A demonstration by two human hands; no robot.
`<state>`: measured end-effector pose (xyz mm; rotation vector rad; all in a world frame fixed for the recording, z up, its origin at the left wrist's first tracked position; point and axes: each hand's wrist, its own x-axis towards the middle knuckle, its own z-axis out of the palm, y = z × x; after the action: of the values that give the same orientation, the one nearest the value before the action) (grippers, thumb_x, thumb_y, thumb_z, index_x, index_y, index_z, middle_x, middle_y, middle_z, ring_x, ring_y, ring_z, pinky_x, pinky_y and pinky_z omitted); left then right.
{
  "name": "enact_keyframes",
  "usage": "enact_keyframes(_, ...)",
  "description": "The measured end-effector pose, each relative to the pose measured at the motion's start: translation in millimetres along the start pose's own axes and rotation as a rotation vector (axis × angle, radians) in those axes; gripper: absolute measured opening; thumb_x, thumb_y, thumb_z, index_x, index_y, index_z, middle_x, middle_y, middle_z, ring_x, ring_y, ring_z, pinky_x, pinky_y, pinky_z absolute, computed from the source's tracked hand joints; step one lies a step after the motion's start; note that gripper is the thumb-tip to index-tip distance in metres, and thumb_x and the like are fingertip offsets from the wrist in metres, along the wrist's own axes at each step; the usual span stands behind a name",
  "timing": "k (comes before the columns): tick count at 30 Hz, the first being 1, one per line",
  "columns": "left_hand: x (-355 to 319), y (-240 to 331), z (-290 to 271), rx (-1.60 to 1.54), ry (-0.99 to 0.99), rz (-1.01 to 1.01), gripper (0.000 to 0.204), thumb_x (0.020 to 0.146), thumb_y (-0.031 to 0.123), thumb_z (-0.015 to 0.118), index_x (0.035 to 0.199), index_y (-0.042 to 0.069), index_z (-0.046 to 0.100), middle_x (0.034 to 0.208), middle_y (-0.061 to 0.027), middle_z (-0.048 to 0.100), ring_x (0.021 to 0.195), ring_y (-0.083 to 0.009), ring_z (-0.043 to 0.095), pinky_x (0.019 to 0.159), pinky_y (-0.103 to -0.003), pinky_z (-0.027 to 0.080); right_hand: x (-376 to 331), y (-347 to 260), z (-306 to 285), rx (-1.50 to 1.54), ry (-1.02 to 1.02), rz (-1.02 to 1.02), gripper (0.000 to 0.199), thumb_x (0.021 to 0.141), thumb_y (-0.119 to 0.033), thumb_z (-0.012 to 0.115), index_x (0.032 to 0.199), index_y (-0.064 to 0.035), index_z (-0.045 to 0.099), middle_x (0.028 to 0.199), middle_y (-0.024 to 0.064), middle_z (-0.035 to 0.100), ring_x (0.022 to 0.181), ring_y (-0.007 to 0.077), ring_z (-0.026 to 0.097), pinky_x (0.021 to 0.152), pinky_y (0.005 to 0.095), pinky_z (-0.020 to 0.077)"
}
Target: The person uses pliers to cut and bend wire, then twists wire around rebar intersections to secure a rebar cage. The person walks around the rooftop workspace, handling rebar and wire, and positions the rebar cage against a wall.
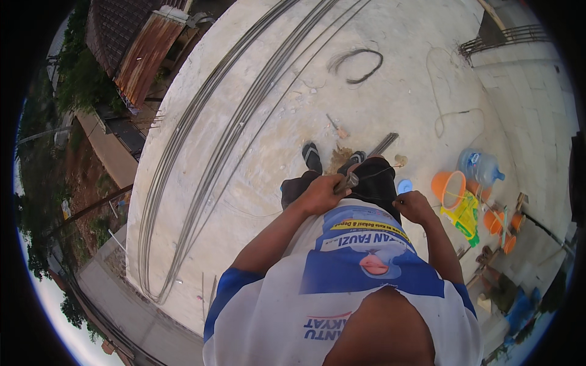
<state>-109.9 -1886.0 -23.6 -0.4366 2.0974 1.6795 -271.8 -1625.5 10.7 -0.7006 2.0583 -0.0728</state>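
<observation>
My left hand (325,194) is closed round a short grey metal tool (348,182) in front of my waist. The tool has a blunt, rounded end; its exact kind is hard to tell. To the right, beside my dark shorts, my right hand (414,207) is closed with its fingertips pinched together. Whatever is between them is too small to make out. A thin wire (256,216) trails over the floor to the left of my left arm. My sandalled feet (312,157) stand on the pale concrete, close to a bundle of short rods (384,143).
Long bent steel bars (210,116) lie across the concrete slab (268,165) on the left, near its edge. A wire coil (365,67) lies ahead. At right are an orange bucket (448,188), a blue water jug (479,168), a yellow-green bag (463,215) and a block wall (531,91).
</observation>
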Motion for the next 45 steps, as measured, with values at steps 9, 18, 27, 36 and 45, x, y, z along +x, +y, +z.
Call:
enact_keyframes(9,29.6,4.2,-34.4,0.071,-0.058,-0.174,0.03,0.088,0.028,0.063,0.11,0.008,0.063,0.108,-0.0198,0.063,0.104,-0.0367,0.057,0.091,-0.045,0.045,12.6,-4.1,-24.0,0.272,0.018,0.113,0.029,0.089,-0.027,0.059,0.098,-0.0019,0.07,0.081,0.0192,0.068,0.077,0.0332,0.065,0.073,0.0401,0.0498)
enact_keyframes(18,100.9,-2.3,-10.9,0.092,0.101,-0.049,0.028,0.086,0.03,0.064,0.094,0.004,0.061,0.082,-0.021,0.065,0.081,-0.04,0.062,0.071,-0.046,0.047,16.0,61.7,-36.2,0.607,0.079,0.2,0.018,0.086,-0.017,0.065,0.091,0.0001,0.068,0.086,0.0145,0.069,0.079,0.029,0.067,0.071,0.0369,0.0494)
enact_keyframes(27,189.0,64.1,-13.6,0.256,0.374,-0.31,0.021,0.084,0.023,0.064,0.091,0.004,0.059,0.082,-0.0218,0.064,0.082,-0.0418,0.062,0.071,-0.049,0.048,90.6,117.9,-186.6,0.678,-0.289,-0.155,0.023,0.09,-0.021,0.061,0.099,-0.0019,0.07,0.083,0.0081,0.068,0.079,0.0176,0.062,0.073,0.031,0.0483)
enact_keyframes(36,255.7,174.6,45.1,-0.053,0.155,-0.085,0.026,0.087,0.027,0.064,0.093,0.003,0.061,0.081,-0.0215,0.063,0.081,-0.0413,0.061,0.07,-0.045,0.046,152.1,227.6,-228.8,-0.069,0.125,0.004,0.03,0.089,-0.035,0.057,0.092,-0.0091,0.073,0.09,0.0147,0.068,0.088,0.0323,0.065,0.079,0.0429,0.0504)
enact_keyframes(45,303.3,166.5,39.7,0.44,0.402,-0.122,0.025,0.087,0.027,0.064,0.089,0.002,0.06,0.079,-0.0215,0.064,0.079,-0.0409,0.062,0.069,-0.046,0.048,137.5,260.4,-274.4,0.135,-0.302,-0.291,0.024,0.081,-0.028,0.063,0.085,-0.0062,0.073,0.076,0.0123,0.067,0.067,0.0242,0.062,0.066,0.0369,0.049)
